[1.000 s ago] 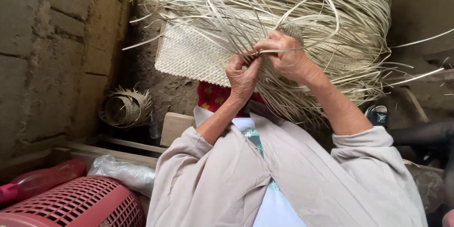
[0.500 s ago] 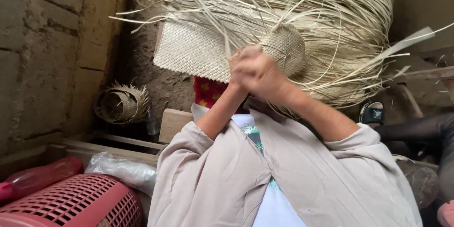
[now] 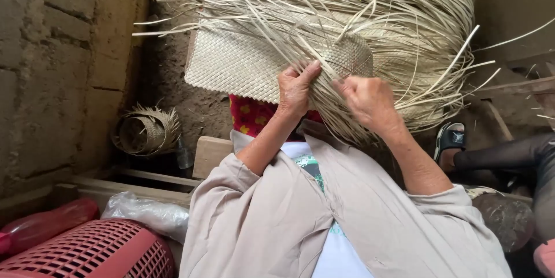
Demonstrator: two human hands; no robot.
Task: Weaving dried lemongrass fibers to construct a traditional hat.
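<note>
A pale woven straw mat [image 3: 231, 64] rests on my lap, and many loose straw strips [image 3: 370, 6] fan out from its unfinished edge. My left hand [image 3: 296, 88] lies on the mat's near edge with its fingers together, pinning strips against the weave. Just to the right, my right hand [image 3: 367, 97] is curled around a few of the loose strips beside a rounded woven part [image 3: 354, 55]. The two hands are a little apart. My beige sleeves [image 3: 260, 208] fill the lower middle of the view.
A mud-brick wall [image 3: 52, 64] stands at the left. Below it lie a small half-woven straw basket [image 3: 144, 130], a wooden board [image 3: 211, 155], a clear plastic bag [image 3: 147, 213] and a red plastic basket [image 3: 98, 252]. Another person's sandalled foot [image 3: 452, 139] is at the right.
My hands were pressed together at the weave half a second ago; they have since parted. The left now lies flat on the mat and the right has moved right with strips in it.
</note>
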